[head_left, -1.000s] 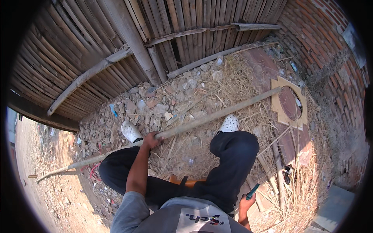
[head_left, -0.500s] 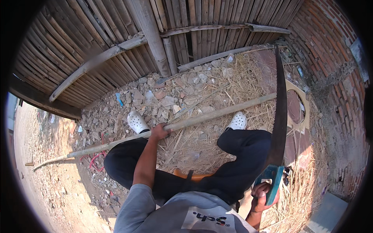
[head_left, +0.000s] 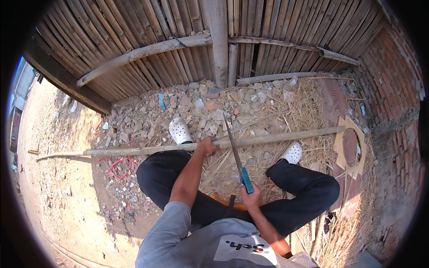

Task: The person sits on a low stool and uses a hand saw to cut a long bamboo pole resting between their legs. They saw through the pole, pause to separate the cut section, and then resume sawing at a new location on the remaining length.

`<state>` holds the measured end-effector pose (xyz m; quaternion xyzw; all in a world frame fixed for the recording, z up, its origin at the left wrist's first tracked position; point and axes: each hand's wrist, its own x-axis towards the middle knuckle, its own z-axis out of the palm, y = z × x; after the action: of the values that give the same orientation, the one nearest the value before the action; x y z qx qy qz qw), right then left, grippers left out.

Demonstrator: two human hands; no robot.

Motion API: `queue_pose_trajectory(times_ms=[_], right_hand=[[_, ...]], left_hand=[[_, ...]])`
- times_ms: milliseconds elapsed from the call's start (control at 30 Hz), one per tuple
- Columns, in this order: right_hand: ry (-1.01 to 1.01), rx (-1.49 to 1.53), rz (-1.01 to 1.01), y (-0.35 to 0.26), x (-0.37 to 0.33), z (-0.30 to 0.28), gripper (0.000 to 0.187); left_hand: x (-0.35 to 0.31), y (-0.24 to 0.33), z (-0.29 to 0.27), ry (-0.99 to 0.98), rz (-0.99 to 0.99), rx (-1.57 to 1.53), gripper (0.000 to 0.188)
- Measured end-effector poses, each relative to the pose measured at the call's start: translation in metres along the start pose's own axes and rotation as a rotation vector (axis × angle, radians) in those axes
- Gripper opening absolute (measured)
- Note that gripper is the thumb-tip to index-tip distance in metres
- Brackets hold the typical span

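Pole: the long pale pole [head_left: 290, 136] lay crosswise before the person, over the left lower leg, its right end at the tan board with a round hole [head_left: 340, 149].
Pole's feel: probably stiff and woody, light enough for one hand, though its length would let it swing or roll; sturdy rather than fragile.
Pole's hold: likely best near the middle, by the leg, fingers well clear of the blade.
Left hand: clamped around the pole [head_left: 207, 146], just left of the blade.
Saw: the blade of the saw [head_left: 235, 149] crossed the pole in view; whether they touched could not be told. It was likely springy sideways, safe only by its teal handle [head_left: 246, 181].
Right hand: wrapped around that handle [head_left: 250, 194].
Shoes: white clogs [head_left: 180, 130], set apart on rubble and straw [head_left: 308, 102].
Backdrop: a slatted wall [head_left: 290, 22].
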<state>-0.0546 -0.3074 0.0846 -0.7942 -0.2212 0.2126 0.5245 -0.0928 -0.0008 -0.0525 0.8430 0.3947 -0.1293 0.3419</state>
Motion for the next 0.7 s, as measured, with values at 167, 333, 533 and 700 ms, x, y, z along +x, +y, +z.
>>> queue_pose_trajectory(times_ms=[167,333,533,700], right_hand=[[-0.02,-0.018,-0.008,0.014,0.003,-0.008,0.018],[0.009,0.003,0.007,0.015,0.008,-0.002,0.015],[-0.145,0.005,-0.006,0.054,0.012,0.0,0.012],[-0.15,0.034,-0.006,0.054,0.016,0.001,0.012]], left_hand=[[0.011,0.028,0.0,-0.048,0.023,-0.04,0.062],[0.03,0.042,0.017,-0.005,0.043,-0.061,0.062],[0.034,0.072,0.006,-0.019,0.021,-0.032,0.057],[0.06,0.058,0.01,-0.103,-0.023,-0.133,0.05]])
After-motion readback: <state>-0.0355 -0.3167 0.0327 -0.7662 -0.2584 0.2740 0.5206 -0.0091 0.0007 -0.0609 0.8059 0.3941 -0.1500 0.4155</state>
